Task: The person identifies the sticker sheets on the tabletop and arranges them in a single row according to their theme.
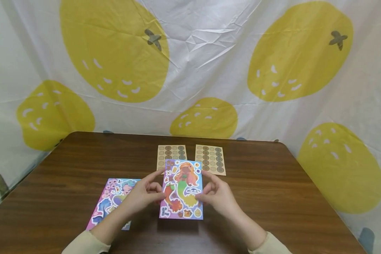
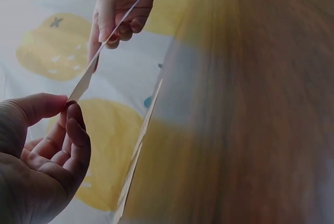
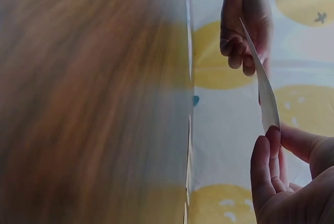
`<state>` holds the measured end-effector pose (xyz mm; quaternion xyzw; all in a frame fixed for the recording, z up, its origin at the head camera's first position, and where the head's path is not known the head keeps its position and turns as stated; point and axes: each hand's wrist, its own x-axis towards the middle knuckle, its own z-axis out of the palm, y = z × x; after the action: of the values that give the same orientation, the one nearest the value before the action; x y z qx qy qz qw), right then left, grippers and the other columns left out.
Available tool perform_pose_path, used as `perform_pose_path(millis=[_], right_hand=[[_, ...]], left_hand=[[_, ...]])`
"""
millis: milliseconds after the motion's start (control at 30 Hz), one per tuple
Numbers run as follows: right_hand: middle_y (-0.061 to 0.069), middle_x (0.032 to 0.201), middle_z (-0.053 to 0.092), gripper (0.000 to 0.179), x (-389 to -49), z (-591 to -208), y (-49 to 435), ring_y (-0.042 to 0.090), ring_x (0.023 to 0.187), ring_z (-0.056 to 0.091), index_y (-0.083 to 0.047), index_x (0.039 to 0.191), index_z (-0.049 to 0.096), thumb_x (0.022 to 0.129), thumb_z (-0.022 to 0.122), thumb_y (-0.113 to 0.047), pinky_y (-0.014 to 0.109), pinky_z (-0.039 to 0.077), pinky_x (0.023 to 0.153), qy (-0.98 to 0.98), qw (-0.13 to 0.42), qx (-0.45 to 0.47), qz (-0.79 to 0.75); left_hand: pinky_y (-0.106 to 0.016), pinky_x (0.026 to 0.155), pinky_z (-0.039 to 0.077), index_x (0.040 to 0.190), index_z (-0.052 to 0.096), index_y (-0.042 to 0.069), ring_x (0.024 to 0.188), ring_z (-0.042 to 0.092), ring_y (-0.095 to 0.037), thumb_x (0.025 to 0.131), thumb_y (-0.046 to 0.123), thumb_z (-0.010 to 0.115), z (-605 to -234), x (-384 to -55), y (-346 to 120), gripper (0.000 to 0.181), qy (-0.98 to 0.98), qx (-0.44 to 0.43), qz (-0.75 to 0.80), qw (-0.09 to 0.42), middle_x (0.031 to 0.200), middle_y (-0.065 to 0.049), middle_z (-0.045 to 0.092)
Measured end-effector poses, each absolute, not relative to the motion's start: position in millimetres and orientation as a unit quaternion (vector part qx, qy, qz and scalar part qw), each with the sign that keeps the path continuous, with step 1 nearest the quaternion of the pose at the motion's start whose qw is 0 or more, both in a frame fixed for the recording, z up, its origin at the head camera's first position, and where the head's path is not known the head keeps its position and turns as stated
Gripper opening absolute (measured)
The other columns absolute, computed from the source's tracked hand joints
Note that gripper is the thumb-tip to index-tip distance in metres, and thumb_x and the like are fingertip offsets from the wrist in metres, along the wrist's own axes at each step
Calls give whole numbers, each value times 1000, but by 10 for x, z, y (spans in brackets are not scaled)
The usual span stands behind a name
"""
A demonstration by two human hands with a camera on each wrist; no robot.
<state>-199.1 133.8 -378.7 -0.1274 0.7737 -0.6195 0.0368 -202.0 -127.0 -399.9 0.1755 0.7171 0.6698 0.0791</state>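
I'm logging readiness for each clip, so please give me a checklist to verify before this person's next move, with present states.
1. Left hand pinches the mermaid sheet at its left edge: ok.
2. Right hand pinches its right edge: ok.
3. Mermaid sheet held above the table: ok.
4. Mermaid sheet perfectly flat: not ok, slightly bowed in the right wrist view.
5. Other sticker sheet fully visible: not ok, the left arm covers part.
6. All stickers still unpeeled on the left beige sheet: cannot tell, partly hidden.

high head view downward, close sidelong wrist views, one shared sheet (image 1: 183,190)
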Motion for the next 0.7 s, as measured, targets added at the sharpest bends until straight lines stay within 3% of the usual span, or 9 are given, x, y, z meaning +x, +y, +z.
perform_pose_path(millis=[200,433,700], right_hand=[[8,70,58,78,-1993,-3809,1233,23,58,61,1,140,44,71,78,6,42,56,57,774,33,-131,-618],[7,68,59,79,-2014,-3855,1149,17,56,59,1,140,43,70,80,4,31,53,53,783,40,-138,-605],[6,67,59,82,-2061,-3899,1073,17,55,58,2,142,41,70,81,3,30,52,52,790,47,-151,-592]], left_hand=[[-31,61,53,150,27,4,62,58,-16,81,1,72,-4018,-1975,-1371,83,732,149,659,87,75,-12,65],[-37,60,56,150,27,4,62,60,-20,80,2,74,-4035,-1951,-1471,84,752,145,638,77,73,-12,64],[-29,53,50,150,28,2,57,55,-16,77,2,74,-4045,-1975,-1570,86,776,153,607,72,71,-11,64]])
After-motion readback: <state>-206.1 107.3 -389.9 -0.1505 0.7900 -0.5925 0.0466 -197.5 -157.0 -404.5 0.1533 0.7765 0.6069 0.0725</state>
